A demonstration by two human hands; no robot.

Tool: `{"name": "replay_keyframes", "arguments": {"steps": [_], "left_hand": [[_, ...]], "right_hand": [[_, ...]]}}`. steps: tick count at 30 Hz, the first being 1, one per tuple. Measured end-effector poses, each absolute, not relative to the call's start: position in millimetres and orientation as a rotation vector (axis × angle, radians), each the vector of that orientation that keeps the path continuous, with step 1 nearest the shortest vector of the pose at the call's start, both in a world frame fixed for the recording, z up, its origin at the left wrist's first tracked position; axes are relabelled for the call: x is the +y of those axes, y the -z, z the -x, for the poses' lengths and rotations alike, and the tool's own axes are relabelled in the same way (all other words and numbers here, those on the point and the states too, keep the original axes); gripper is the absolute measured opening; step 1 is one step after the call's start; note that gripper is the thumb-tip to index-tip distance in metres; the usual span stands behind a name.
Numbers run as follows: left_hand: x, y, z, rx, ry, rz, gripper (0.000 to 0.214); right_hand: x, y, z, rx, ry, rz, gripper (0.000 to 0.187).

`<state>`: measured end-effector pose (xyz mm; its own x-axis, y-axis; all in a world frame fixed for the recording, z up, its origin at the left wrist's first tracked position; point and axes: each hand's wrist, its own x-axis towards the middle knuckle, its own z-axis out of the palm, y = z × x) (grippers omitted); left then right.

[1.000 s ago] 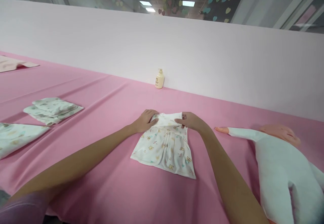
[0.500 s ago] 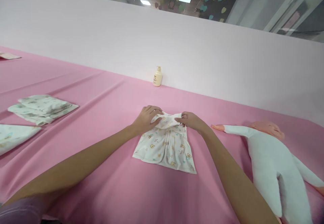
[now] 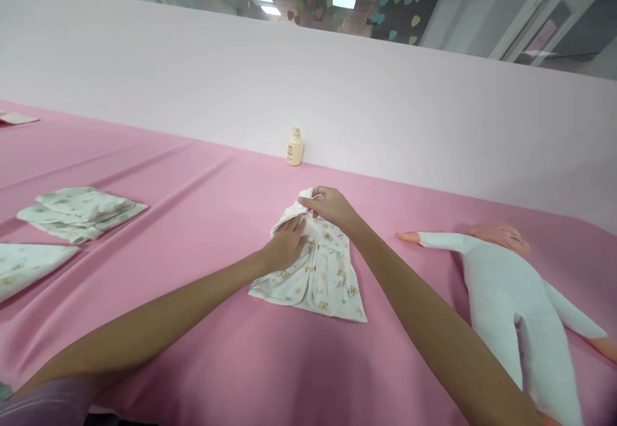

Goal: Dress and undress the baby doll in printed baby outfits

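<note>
A small white baby shirt (image 3: 332, 278) with a print of little animals lies on the pink cloth, its front opening facing me. My left hand (image 3: 288, 244) rests on its upper left part with the fingers stretched out flat; the fingertips touch the folded fabric there. Above it, my right hand (image 3: 332, 206) pinches the shirt's upper left edge between thumb and fingers and holds that bit of fabric raised. The rest of the shirt stays spread flat towards me.
A cream pump bottle (image 3: 295, 148) stands against the white wall (image 3: 409, 111). On the right lies a doll in white (image 3: 504, 284). Folded printed cloths (image 3: 81, 211) lie at the left. Wrinkles run through the pink cloth (image 3: 193, 362).
My right hand has moved left across the shirt's top and now grips its left side. My left hand has slid down from the top edge and flattened on the fabric.
</note>
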<state>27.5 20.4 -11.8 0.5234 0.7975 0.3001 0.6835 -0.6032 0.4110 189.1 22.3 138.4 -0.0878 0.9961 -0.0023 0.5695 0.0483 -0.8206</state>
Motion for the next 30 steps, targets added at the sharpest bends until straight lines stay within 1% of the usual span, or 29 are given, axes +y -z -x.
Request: {"name": "replay_keyframes", "arguments": {"steps": [5,11,14,18,20,22,24,27,30], "left_hand": [[20.4,16.2,-26.7,1.320,-0.649,-2.537,0.069],[12.2,3.5,-27.8,1.351,-0.528,-2.572,0.060],[-1.1,-8.5,-24.1,1.301,-0.435,-2.628,0.055],[-28.9,-41.1,-19.1,1.096,-0.302,-2.570,0.047],[-34.7,-57.7,-18.8,1.089,-0.340,-2.507,0.046],[-28.6,-65.8,-18.6,1.144,-0.514,-2.516,0.046],[-11.9,-61.4,-16.0,1.173,-0.686,-2.580,0.043],[20.0,-38.1,-6.1,1.172,-0.698,-2.636,0.045],[42.3,-15.4,5.4,1.154,-0.629,-2.664,0.054]], "right_hand": [[21.3,-123.4,-200.1,-1.761,-0.838,1.668,0.030],[18.6,-114.8,-232.3,-1.710,-0.892,1.789,0.024],[13.2,-110.7,-245.5,-1.723,-0.896,1.819,0.024],[6.8,-100.2,-261.9,-1.783,-0.795,1.895,0.025],[5.0,-93.1,-270.1,-1.796,-0.762,1.928,0.025],[3.3,-85.2,-276.9,-1.808,-0.746,1.958,0.024],[0.7,-77.0,-281.5,-1.822,-0.704,1.987,0.024],[-6.1,-65.3,-282.3,-1.821,-0.598,2.015,0.029],[-15.1,-54.9,-276.7,-1.900,-0.259,1.929,0.039]]}}
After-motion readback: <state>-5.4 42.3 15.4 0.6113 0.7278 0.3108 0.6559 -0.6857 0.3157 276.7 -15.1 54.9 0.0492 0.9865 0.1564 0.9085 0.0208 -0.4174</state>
